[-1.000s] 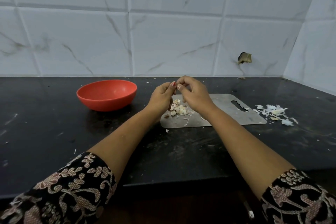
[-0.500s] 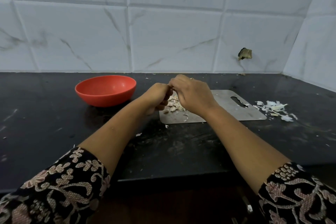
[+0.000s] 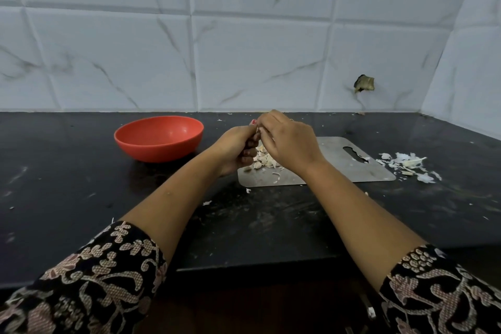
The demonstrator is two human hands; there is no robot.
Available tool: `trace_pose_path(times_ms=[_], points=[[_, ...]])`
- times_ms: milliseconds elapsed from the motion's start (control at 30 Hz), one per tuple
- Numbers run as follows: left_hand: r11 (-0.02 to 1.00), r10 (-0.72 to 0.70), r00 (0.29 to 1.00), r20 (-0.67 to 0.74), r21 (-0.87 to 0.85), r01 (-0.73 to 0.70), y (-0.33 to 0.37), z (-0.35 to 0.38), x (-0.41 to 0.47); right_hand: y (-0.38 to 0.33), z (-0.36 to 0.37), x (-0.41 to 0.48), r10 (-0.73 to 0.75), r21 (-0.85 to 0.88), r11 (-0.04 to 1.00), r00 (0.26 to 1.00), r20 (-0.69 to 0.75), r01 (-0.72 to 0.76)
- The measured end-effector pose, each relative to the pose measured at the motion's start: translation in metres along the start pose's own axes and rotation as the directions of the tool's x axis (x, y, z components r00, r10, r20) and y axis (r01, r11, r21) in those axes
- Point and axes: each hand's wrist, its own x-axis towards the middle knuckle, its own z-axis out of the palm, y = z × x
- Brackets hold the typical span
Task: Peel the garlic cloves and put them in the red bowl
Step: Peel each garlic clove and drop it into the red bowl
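Sleeves (image 3: 89,279) in a dark floral print frame the near edge, and your two bare forearms reach away from you over a black counter (image 3: 67,198). They meet above the left end of a steel board (image 3: 339,171). Your left hand (image 3: 238,146) is curled shut and your right hand (image 3: 290,141) is pinched against it, fingertips touching. Between them you seem to grip a clove, though it is too small and hidden to make out. Holding it over the board likely lets skins drop onto it. Just under your hands lies a small heap of cloves (image 3: 264,160), waiting on the board. Loose peel (image 3: 406,165) sits off the board's right end, kept apart from the cloves. Farther left, well apart from your hands, the red bowl (image 3: 160,138) stands upright; what shows of its inside looks empty. Beyond is a white tiled wall (image 3: 244,49).
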Motion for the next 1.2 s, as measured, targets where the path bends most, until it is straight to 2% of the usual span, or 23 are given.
trace_pose_path(times_ms=[67, 133, 200, 300, 400, 500, 600, 700, 733, 767, 900, 1000, 1067, 1200], points=[[0.998, 0.057, 0.998, 0.018, 0.015, -0.057, -0.001, 0.0, 0.001, 0.002, 0.002, 0.002, 0.141, 0.152, 0.977, 0.987, 0.074, -0.15], [0.995, 0.103, 0.994, 0.027, 0.017, -0.103, -0.001, 0.0, 0.002, 0.004, 0.006, 0.004, 0.261, 0.38, 0.875, 0.954, 0.151, -0.3], [0.988, 0.13, 0.991, 0.021, 0.079, -0.131, -0.002, 0.0, 0.003, 0.004, 0.007, 0.005, 0.327, 0.493, 0.781, 0.924, 0.199, -0.383], [0.942, 0.206, 0.979, -0.007, 0.273, -0.196, -0.005, 0.002, 0.004, 0.004, 0.007, 0.002, 0.346, 0.416, 0.814, 0.914, 0.214, -0.406], [0.845, 0.325, 0.944, -0.056, 0.465, -0.263, -0.006, 0.005, 0.004, 0.0, 0.005, 0.002, 0.354, 0.317, 0.865, 0.921, 0.161, -0.388], [0.835, 0.361, 0.929, -0.084, 0.472, -0.282, -0.005, 0.003, 0.004, -0.002, 0.007, 0.003, 0.345, 0.364, 0.849, 0.923, 0.169, -0.384], [0.865, 0.344, 0.935, -0.089, 0.418, -0.278, -0.004, 0.001, 0.005, -0.003, 0.005, 0.004, 0.36, 0.546, 0.72, 0.904, 0.232, -0.427], [0.886, 0.341, 0.934, -0.105, 0.368, -0.282, -0.004, 0.0, 0.006, -0.007, 0.002, 0.006, 0.445, 0.679, 0.494, 0.829, 0.34, -0.543], [0.89, 0.339, 0.935, -0.102, 0.357, -0.283, -0.004, -0.001, 0.006, -0.008, 0.002, 0.006, 0.454, 0.69, 0.455, 0.813, 0.364, -0.563], [0.892, 0.333, 0.938, -0.099, 0.355, -0.279, -0.005, -0.001, 0.006, -0.008, 0.003, 0.006, 0.449, 0.68, 0.471, 0.816, 0.363, -0.562], [0.908, 0.279, 0.953, -0.116, 0.354, -0.223, -0.005, 0.0, 0.006, -0.004, 0.006, 0.003, 0.364, 0.506, 0.741, 0.897, 0.251, -0.442], [0.949, 0.218, 0.968, -0.123, 0.259, -0.181, -0.002, 0.002, 0.004, -0.003, 0.005, 0.003, 0.326, 0.398, 0.834, 0.923, 0.204, -0.382], [0.951, 0.225, 0.968, -0.106, 0.238, -0.195, -0.001, 0.002, 0.003, -0.003, 0.005, 0.003, 0.323, 0.372, 0.852, 0.929, 0.183, -0.369], [0.938, 0.251, 0.968, -0.027, 0.253, -0.236, -0.005, 0.002, 0.004, -0.001, 0.007, 0.003, 0.347, 0.426, 0.812, 0.917, 0.197, -0.399]])
